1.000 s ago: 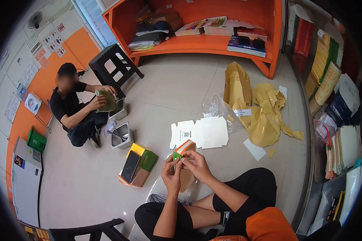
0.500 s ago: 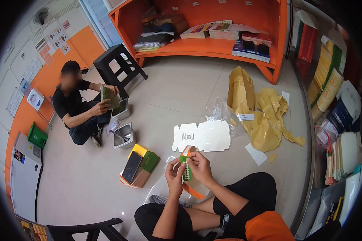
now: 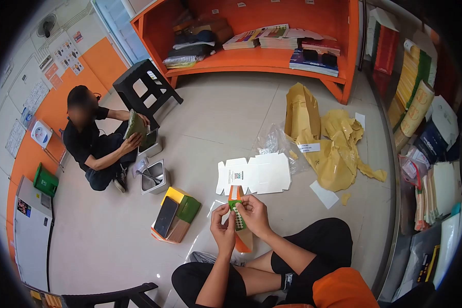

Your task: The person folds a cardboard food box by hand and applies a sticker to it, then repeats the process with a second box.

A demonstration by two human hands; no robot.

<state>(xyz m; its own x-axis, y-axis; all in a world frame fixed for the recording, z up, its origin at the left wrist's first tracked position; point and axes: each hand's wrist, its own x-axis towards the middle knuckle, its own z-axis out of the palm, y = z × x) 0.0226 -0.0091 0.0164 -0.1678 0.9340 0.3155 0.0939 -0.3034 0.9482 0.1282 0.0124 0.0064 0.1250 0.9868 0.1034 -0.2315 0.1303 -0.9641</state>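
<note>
A left hand [image 3: 223, 228] and right hand [image 3: 255, 214] are pinching a green-and-orange carton [image 3: 240, 223], probably light, stiff yet easily creased, best held along its edges

An orange open-fronted shelf unit [image 3: 241, 60] is positioned at the top centre of the frame; stacked paper booklets [image 3: 278, 43] are supported on it. A black plastic stool [image 3: 128, 78] is placed at the upper left. Torn yellow-brown wrapping paper [image 3: 338, 154] is spread right of centre. A green plastic bin [image 3: 45, 180] is located at the left.
</note>
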